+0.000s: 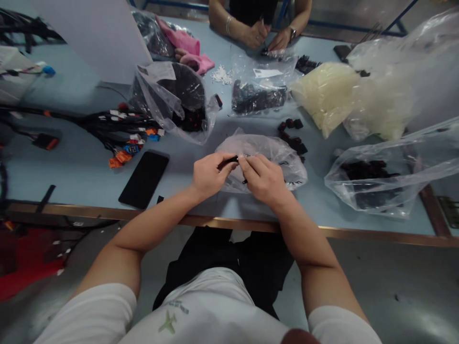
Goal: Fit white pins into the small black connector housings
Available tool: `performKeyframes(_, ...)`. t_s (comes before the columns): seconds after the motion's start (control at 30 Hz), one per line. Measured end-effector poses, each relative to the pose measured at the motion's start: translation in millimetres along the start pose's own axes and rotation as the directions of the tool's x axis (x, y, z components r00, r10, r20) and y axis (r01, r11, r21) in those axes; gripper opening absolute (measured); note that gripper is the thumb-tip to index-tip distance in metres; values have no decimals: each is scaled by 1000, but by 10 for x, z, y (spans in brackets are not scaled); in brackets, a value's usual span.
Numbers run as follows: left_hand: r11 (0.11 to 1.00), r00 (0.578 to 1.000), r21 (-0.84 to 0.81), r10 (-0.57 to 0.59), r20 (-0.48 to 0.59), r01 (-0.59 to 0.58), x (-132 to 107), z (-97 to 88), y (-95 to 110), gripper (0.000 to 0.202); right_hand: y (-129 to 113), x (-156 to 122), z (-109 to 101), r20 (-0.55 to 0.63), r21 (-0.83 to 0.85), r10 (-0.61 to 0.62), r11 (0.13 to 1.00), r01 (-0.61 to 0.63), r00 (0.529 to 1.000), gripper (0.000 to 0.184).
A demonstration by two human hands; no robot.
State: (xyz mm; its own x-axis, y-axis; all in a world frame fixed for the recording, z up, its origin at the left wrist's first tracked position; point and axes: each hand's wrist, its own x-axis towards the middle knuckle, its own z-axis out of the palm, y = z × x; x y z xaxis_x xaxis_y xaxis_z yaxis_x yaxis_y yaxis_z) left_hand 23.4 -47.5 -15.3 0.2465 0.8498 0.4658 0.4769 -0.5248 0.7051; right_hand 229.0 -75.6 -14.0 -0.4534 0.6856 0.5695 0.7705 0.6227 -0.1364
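Note:
Between my two hands, over the near part of the table, is a small black plastic piece (228, 162); its exact kind is too small to make out. My left hand (211, 175) pinches it between thumb and forefinger. The fingertips of my right hand (263, 177) are closed at the piece's right end, and whatever they grip there is hidden. Beneath both hands lies a clear plastic bag (265, 143) with dark print. Several black connectors (294, 142) sit loose just beyond my right hand.
A black phone (144, 180) lies left of my hands, near a wire harness (96, 123) with orange and blue connectors. Bags of black parts (186, 102) and a bag of cream-coloured parts (326, 93) stand farther back. Across the table, a co-worker's hands (267, 38) handle a small dark piece.

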Motion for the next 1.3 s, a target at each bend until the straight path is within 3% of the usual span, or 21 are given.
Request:
performKeyframes(0.1,999,999,-40,-32,-12,32,9,4,-9,21,14,0,18,1,48,17,999,-17,1000,41)
performKeyframes(0.2,984,997,-163,-79,-6,77,19,24,-16,26,59,23,-22,-69,173,140,977,-126,988,42)
performKeyframes(0.27,970,996,-230,-83,-18,77,24,32,-19,29,79,54,-76,-143,241,235,950,-197,961,38)
performKeyframes(0.4,983,999,-182,-27,-34,20,30,11,-12,19,62,116,-179,-235,374,374,887,-271,897,31)
performKeyframes(0.5,978,998,-203,-49,-25,43,26,-8,0,17,52,121,-189,-227,483,489,807,-338,843,47)
performKeyframes(0.63,956,993,-267,-120,20,121,6,12,-1,28,106,83,-88,-83,684,637,596,-421,766,64)
performKeyframes(0.73,952,990,-272,-129,51,138,-1,31,-1,34,131,65,-21,-7,759,640,503,-413,768,46)
performKeyframes(0.9,963,992,-241,-106,67,119,10,11,45,27,52,104,-96,63,767,608,477,-428,791,19)
performKeyframes(1.3,978,997,-197,-54,56,64,17,-32,88,27,-12,149,-165,74,753,638,469,-462,767,15)
